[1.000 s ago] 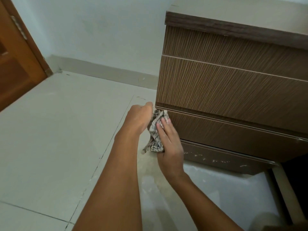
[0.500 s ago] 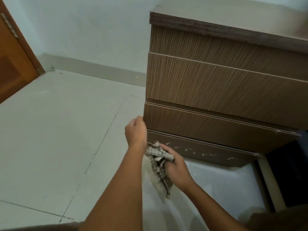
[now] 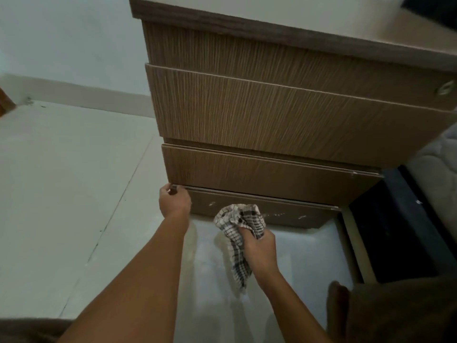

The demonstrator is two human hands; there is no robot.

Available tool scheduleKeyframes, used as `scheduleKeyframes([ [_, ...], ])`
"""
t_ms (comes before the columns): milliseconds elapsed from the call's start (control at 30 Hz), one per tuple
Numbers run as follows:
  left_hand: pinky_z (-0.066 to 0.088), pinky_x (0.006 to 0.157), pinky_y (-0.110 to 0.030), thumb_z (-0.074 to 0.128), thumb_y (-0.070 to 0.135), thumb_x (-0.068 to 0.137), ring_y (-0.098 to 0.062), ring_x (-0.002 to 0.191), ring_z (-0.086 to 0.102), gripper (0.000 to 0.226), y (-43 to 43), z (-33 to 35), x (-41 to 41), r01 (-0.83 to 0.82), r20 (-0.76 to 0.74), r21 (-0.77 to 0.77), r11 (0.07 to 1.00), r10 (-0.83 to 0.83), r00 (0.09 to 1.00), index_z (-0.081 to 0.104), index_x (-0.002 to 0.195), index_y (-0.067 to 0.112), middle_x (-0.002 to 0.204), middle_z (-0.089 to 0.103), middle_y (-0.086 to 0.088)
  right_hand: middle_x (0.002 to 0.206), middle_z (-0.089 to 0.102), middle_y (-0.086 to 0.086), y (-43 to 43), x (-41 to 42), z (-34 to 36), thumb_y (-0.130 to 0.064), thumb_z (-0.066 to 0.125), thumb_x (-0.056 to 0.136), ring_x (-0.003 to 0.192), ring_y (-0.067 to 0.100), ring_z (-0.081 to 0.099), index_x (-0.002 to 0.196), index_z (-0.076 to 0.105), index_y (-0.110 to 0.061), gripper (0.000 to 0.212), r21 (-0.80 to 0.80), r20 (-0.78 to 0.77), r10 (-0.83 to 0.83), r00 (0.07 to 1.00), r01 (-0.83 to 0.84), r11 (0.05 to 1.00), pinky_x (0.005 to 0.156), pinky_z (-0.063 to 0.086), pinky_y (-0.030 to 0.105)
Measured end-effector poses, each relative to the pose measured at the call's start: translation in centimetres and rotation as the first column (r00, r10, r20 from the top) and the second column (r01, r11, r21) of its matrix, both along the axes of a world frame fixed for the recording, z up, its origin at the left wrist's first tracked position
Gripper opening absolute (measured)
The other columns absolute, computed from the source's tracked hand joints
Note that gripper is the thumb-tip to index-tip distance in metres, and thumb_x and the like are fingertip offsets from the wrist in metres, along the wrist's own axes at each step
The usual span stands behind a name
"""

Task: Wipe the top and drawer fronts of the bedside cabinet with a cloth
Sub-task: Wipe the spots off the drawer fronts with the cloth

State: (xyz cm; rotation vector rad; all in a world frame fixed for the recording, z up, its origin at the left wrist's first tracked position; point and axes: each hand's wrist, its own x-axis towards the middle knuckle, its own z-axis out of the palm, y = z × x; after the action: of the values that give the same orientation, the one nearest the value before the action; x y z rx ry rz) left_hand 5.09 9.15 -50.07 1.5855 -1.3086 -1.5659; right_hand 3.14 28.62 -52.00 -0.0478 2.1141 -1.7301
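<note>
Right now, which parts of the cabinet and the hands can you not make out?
Head view only:
- Cabinet top: right end cut off by the frame edge.
- Left hand fingertips: curled under the drawer front, so its grip is unclear.
- Bottom panel: partly hidden by the checked cloth.
- Right hand palm: covered by cloth.

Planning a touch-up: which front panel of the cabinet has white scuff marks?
The lowest panel, just above the floor behind the checked cloth. It carries scattered white flecks; the three panels above show clean wood grain.
</note>
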Motion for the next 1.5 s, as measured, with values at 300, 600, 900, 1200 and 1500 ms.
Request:
scheduleKeyframes([
  [300,0.048,0.080,-0.029,0.056,0.013,0.092,-0.025,0.089,0.057,0.026,0.6,-0.5,-0.8,-0.114,-0.062,-0.008,0.993,0.114,0.992,0.051,0.117,0.015,0.111,0.061,-0.012,0.115,0.065,-0.004,7.3,-3.9,-0.8,0.006,0.062,0.080,0.106,0.015,0.061,0.130,0.061,-0.022,0.057,0.105,-0.399,-0.353,0.846,0.425,0.899,0.094,0.052,0.038],
  [600,0.044,0.063,-0.024,0.059,0.019,0.092,-0.023,0.083,0.055,0.029,1.2,-0.9,0.1,-0.136,-0.084,-0.020,0.991,0.133,0.988,0.049,0.118,0.014,0.117,0.060,-0.013,0.135,0.058,0.007,12.1,-7.7,0.5,0.010,0.055,0.081,0.122,0.028,0.053,0.134,0.057,-0.014,0.058,0.139,-0.562,-0.554,0.614,0.730,0.669,0.097,0.043,0.038],
  [900,0.045,0.073,-0.025,0.062,0.021,0.091,-0.021,0.094,0.056,0.029,1.3,-1.4,1.0,-0.131,-0.101,-0.007,0.991,0.130,0.986,0.050,0.117,0.016,0.120,0.060,-0.011,0.132,0.060,0.006,11.7,-9.3,1.3,0.010,0.059,0.078,0.118,0.026,0.052,0.137,0.055,-0.017,0.064,0.409,-0.643,-0.181,0.744,0.533,0.740,0.092,0.043,0.033],
  [1200,0.044,0.074,-0.025,0.060,0.019,0.092,-0.021,0.093,0.055,0.032,1.2,-1.1,1.2,-0.111,-0.103,0.014,0.994,0.112,0.988,0.050,0.122,0.015,0.121,0.058,-0.010,0.119,0.063,0.006,11.3,-10.1,0.9,0.008,0.056,0.082,0.100,0.013,0.054,0.127,0.060,-0.014,0.050,0.399,-0.586,-0.147,0.797,0.441,0.804,0.082,0.035,0.022],
  [1500,0.052,0.091,-0.039,0.060,0.018,0.092,-0.022,0.097,0.054,0.033,0.9,-0.7,1.5,-0.078,-0.070,0.033,0.996,0.080,0.994,0.051,0.124,0.016,0.122,0.058,-0.010,0.123,0.060,0.006,10.0,-9.9,-0.5,0.010,0.057,0.080,0.109,0.022,0.057,0.128,0.058,-0.013,0.053,0.425,-0.603,-0.074,0.794,0.399,0.812,0.087,0.043,0.027],
])
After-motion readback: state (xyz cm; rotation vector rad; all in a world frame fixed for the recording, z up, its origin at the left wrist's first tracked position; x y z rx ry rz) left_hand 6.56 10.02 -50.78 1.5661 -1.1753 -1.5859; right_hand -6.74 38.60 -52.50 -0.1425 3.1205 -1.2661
